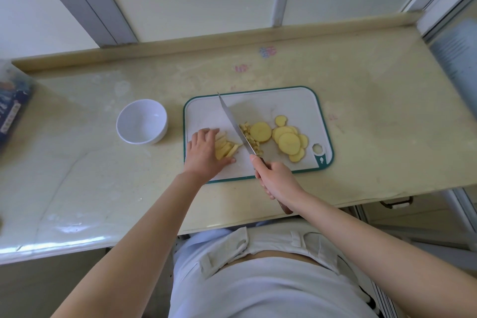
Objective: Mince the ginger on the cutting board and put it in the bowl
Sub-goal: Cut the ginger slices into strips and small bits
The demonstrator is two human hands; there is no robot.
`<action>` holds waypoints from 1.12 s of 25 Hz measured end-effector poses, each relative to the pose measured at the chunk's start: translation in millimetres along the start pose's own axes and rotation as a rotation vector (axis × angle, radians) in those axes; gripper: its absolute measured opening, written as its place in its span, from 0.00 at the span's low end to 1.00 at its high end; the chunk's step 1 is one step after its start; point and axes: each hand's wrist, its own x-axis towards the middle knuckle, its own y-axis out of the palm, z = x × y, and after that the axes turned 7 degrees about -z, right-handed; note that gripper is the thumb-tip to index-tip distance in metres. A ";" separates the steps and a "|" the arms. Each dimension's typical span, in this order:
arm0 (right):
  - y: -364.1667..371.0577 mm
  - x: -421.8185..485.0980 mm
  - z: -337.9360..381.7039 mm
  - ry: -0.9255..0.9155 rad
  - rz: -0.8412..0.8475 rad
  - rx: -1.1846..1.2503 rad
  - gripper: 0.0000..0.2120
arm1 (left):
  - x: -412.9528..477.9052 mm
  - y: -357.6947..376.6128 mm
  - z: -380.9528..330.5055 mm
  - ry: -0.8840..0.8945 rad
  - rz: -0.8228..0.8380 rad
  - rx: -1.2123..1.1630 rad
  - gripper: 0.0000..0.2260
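Mid-mince on the cutting board [296, 100]: left hand [204, 152] curled over the ginger strips [227, 148], pinning them; right hand [273, 183] wrapped round the knife [233, 124] handle. Keep fingertips tucked, cuts narrow, blade beside knuckles. Diced bits [250, 137] and uncut slices [289, 139] right of the blade; bowl [142, 121] to the left on the counter [374, 111]. Left fingertips hidden; blade contact unclear.

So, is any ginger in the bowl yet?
No, the white bowl holds nothing; all the ginger lies on the cutting board.
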 end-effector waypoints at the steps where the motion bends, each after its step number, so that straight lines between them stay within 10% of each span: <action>1: 0.5 0.7 -0.1 0.005 0.001 0.009 0.23 | -3.0 -1.4 4.2 -0.020 0.015 0.039 0.37; 28: -6.4 0.0 9.5 0.039 0.028 0.019 0.23 | -16.0 38.5 -13.9 0.190 -0.186 0.423 0.15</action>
